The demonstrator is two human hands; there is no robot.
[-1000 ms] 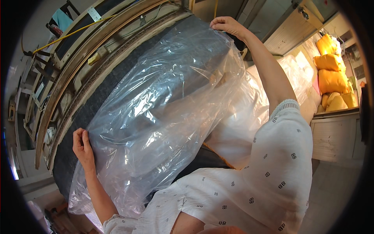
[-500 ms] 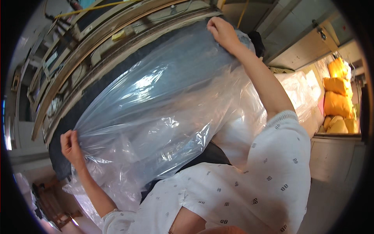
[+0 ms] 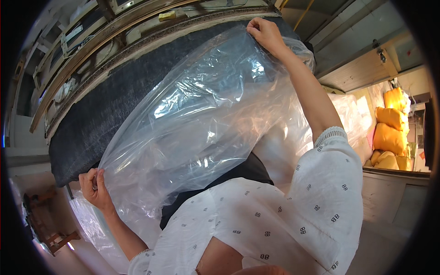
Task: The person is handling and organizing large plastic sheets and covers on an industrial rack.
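A wide sheet of clear plastic film [image 3: 215, 105] stretches between my two hands over a dark padded surface [image 3: 114, 98]. At the lower left, my left hand [image 3: 95, 188] pinches the film's edge between thumb and fingers. My right hand [image 3: 266, 34] grips the upper corner of the film near the far right end of the dark surface. Creased and shiny, the film sags toward my body between the two holds. More of it hangs below, beside my left forearm.
Behind the dark surface runs a machine with long curved rails [image 3: 91, 55], and a small yellow block [image 3: 167, 16] lies on it. More crumpled plastic [image 3: 348, 114] lies at right, with orange bundles [image 3: 392, 133] beyond. A brown wooden frame [image 3: 46, 220] stands at lower left.
My left hand has moved slightly down and right, drawing the film toward me. More of the dark surface shows at left. My right hand has barely shifted.
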